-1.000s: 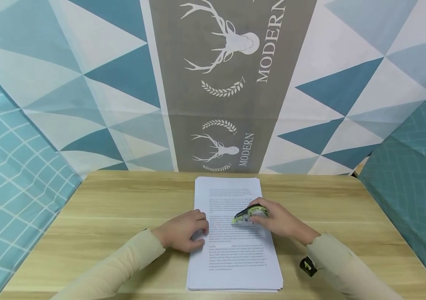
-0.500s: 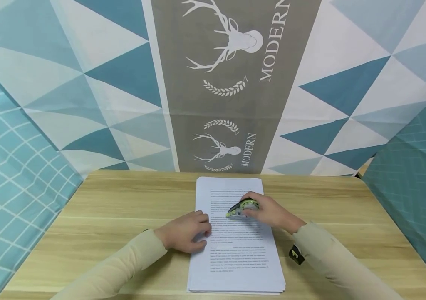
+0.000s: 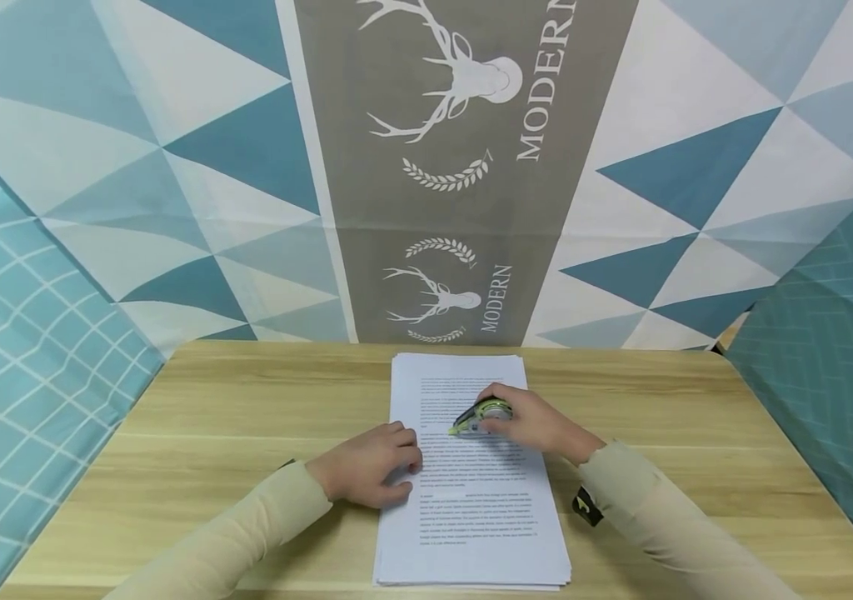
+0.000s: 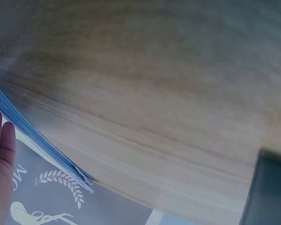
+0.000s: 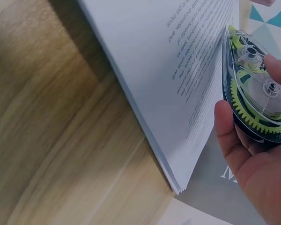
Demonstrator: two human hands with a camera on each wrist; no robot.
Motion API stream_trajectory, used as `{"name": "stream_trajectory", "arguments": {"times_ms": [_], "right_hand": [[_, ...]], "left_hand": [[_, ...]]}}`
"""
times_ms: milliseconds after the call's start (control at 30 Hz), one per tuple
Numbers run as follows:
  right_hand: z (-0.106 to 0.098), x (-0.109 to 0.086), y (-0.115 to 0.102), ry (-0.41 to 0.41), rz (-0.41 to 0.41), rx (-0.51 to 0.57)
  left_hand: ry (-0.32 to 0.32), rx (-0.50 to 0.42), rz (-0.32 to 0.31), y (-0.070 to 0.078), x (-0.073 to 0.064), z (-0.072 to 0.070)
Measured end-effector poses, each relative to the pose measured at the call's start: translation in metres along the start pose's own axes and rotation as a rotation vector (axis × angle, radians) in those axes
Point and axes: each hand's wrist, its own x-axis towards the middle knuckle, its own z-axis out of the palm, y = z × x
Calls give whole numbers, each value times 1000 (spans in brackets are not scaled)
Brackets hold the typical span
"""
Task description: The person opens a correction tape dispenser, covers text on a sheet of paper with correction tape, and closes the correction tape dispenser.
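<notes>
A stack of printed paper [image 3: 471,562] lies on the wooden table, with dense lines of text on its top sheet. My right hand [image 3: 539,425] grips a green and clear correction tape [image 3: 488,410], thumb on its near side. The tape's tip points left and down, right at a text line in the middle paragraph. In the right wrist view the toothed wheels of the correction tape [image 5: 260,89] show through its clear case. My left hand [image 3: 374,465] rests at the stack's left edge, fingers loosely bent over the sheet. Lower down, a line of text has a white gap in it.
The wooden table [image 3: 246,417] extends to both sides of the stack. A patterned cloth [image 3: 434,208] hangs behind its far edge. Blue tiled-pattern cloths [image 3: 22,350] flank left and right. A black strap piece [image 3: 586,505] shows beside the right sleeve.
My right hand has moved left and slightly up the page with the correction tape, slowing in the last half second. The left hand stays at the stack's edge.
</notes>
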Motion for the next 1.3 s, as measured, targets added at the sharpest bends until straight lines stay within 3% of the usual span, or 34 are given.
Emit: {"name": "stream_trajectory", "arguments": {"times_ms": [333,700,1300], "right_hand": [[2,6,-5,-38,-34,-34],[-2,16,-16,-82,-137,-229],[-27,1,7,-124,-119,-259]], "left_hand": [[30,2,23,0,0,2],[17,11,-7,-2,0,5],[54,3,2,-1,2,6]]}}
